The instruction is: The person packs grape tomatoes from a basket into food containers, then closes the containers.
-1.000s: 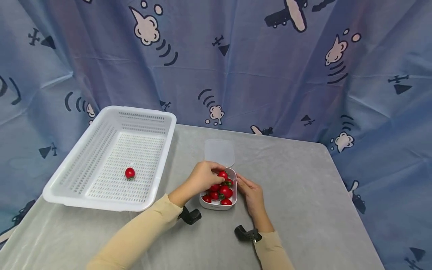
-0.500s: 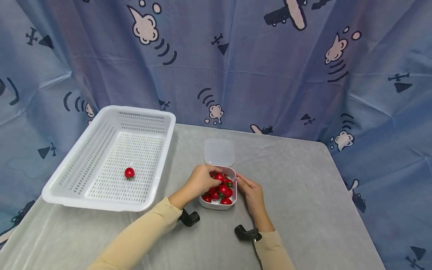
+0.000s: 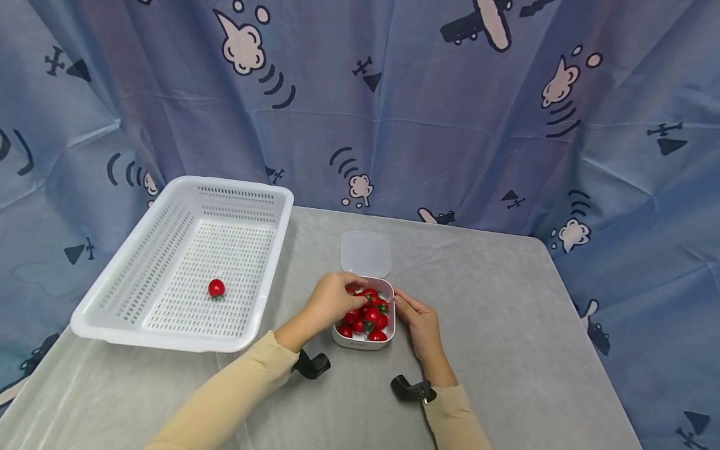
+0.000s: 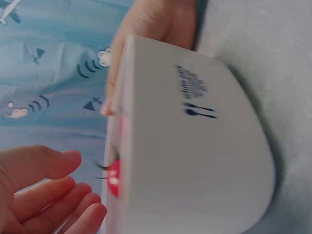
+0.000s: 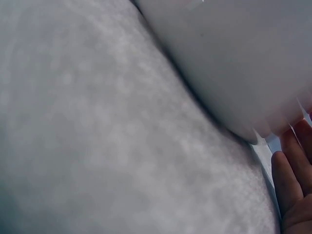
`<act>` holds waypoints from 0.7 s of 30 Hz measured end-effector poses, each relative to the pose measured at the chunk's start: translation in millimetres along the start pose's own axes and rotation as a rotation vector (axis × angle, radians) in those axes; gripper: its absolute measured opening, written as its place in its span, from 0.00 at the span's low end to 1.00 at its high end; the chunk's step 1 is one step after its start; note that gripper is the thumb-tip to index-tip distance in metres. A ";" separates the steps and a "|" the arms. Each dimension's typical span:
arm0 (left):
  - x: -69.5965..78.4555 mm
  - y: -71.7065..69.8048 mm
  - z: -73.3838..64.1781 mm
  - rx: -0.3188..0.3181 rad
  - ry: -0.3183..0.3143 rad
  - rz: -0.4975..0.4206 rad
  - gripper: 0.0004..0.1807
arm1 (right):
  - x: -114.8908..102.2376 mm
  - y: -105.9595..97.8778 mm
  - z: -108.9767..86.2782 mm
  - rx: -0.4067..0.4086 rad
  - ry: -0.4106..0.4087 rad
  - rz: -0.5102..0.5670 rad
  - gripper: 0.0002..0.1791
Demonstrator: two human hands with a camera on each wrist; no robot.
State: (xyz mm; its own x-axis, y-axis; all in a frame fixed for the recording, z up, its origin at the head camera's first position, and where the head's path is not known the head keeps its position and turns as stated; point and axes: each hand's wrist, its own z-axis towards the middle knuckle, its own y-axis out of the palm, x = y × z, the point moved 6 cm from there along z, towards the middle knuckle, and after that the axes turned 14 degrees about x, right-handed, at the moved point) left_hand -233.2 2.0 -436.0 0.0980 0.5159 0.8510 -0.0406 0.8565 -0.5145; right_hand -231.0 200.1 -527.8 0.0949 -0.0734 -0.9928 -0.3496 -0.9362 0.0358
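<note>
A small white square container [image 3: 362,344] holds several red cherry tomatoes [image 3: 373,315] with green stems. My left hand [image 3: 329,302] hovers over the container's left side. In the left wrist view its thumb and fingers stand apart with nothing between them, beside a tomato [image 4: 113,178] that shows above the rim. My right hand [image 3: 419,322] holds the container at its far right corner. Its fingers [image 5: 292,165] lie along the outer wall in the right wrist view, and its thumb is by the rim. The left hand covers some of the tomatoes in the head view.
On the left stands a large white perforated basket [image 3: 270,262] with one cherry tomato [image 3: 216,288] in it. A translucent square lid [image 3: 365,254] lies just behind the container. The grey tabletop [image 3: 484,300] ends at a blue patterned curtain [image 3: 427,125].
My left hand has drawn slightly left over the container, and the tomatoes near its fingers have shifted a little. My right hand has stayed at the container's corner.
</note>
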 end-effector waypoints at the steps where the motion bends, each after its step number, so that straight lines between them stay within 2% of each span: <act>1: 2.7 -3.1 -0.7 0.006 -0.001 -0.015 0.16 | 0.1 -0.2 0.4 0.001 0.000 -0.005 0.21; 5: 16.6 -18.0 -3.3 0.022 0.002 -0.087 0.16 | 0.2 0.1 1.2 -0.002 0.004 -0.013 0.22; 11: 37.9 -45.5 -4.7 0.033 -0.030 -0.171 0.15 | -0.4 0.2 1.4 -0.003 0.006 0.002 0.22; 16: 47.2 -67.7 -3.0 0.042 -0.021 -0.167 0.16 | -0.9 -1.3 2.1 0.014 0.004 0.028 0.22; 21: 44.9 -94.8 -1.5 0.090 0.010 -0.131 0.16 | 0.5 -0.3 1.6 0.002 0.016 0.012 0.22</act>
State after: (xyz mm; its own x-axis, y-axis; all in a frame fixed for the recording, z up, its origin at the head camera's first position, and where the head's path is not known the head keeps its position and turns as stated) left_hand -223.4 -56.0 -349.2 0.1179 0.3995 0.9091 -0.1157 0.9148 -0.3870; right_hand -232.3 200.9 -528.4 0.1060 -0.0898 -0.9903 -0.3521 -0.9348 0.0471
